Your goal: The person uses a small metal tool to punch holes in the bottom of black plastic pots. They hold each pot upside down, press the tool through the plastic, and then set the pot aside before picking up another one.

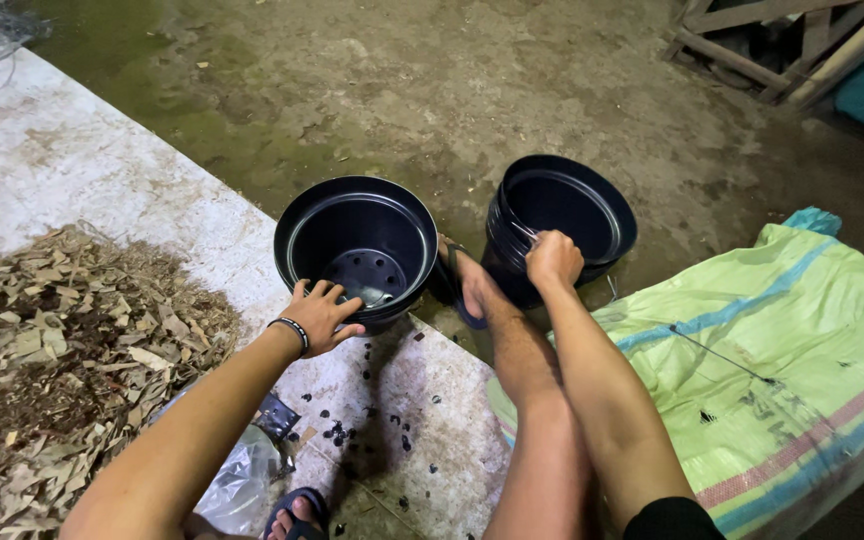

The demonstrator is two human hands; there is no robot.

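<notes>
Left hand (320,315) grips the rim of a black round plastic pot (357,250) tilted on the concrete slab (102,170), steadying it; right hand (553,260) pinches the rim of a stack of black plastic pots (562,222) on the dirt floor (452,90).

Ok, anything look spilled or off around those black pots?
Small black bits lie scattered on the concrete slab below the tipped black pot that the left hand grips. They look like plastic punch-outs from its holed base. Nothing else stands out.

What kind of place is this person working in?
Probably an outdoor yard or plant-potting spot: black plastic pots with drainage holes, a pile of dry wood chips and a woven sack on bare ground.
</notes>
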